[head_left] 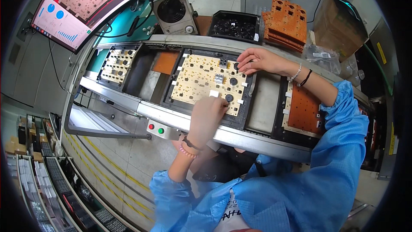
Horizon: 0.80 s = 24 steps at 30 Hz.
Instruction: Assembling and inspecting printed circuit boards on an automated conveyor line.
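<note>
A cream-coloured circuit board lies in a black carrier frame on the rail line before me. My right hand reaches to its upper right corner, fingers bent around a round black component. Below that, two more round black components, an upper one and a lower one, sit on the board. Slightly blurred, my left hand is over the board's lower edge, its fingers drawn together near the lower round component. A small dark spot shows at those fingertips; what they hold is hidden.
Another populated board sits in a carrier at left; an orange-brown board lies right. Behind the rail stand a fan unit, a black tray of small parts and stacked orange panels. A monitor overhangs upper left. Buttons sit on the front.
</note>
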Available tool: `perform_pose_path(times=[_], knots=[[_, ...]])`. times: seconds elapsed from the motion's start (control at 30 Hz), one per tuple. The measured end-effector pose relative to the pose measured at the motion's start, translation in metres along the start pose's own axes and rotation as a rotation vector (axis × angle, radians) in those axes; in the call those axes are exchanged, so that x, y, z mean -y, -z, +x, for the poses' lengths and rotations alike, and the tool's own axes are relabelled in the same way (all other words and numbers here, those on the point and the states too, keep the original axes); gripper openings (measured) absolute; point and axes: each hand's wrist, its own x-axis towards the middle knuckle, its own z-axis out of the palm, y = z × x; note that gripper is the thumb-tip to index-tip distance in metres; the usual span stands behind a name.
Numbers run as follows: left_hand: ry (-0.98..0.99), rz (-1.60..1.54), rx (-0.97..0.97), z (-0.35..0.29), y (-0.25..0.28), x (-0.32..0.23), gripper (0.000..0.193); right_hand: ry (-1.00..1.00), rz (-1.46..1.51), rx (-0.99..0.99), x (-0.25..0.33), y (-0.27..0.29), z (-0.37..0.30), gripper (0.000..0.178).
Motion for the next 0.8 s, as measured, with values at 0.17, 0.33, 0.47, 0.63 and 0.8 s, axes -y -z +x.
perform_pose_path(times=[0.17, 0.33, 0.47, 0.63, 0.8], knots=[[-0.051, 0.002, 0.036, 0.005, 0.0, -0.002, 0.018, -0.093, -0.021, -0.032, 0.013, -0.007, -0.007, 0.023], [-0.051, 0.037, 0.047, 0.007, -0.006, -0.007, 0.015, -0.08, 0.006, -0.019, -0.001, 0.001, -0.002, 0.024], [0.091, -0.01, 0.105, 0.003, -0.004, -0.008, 0.016, -0.057, -0.002, -0.016, -0.003, -0.003, -0.003, 0.024], [0.17, -0.124, -0.076, -0.01, -0.019, 0.0, 0.016, -0.076, -0.014, 0.064, -0.006, -0.001, -0.004, 0.028], [0.195, -0.112, -0.062, -0.013, -0.013, -0.002, 0.015, -0.112, -0.029, 0.029, -0.007, -0.007, -0.008, 0.028]])
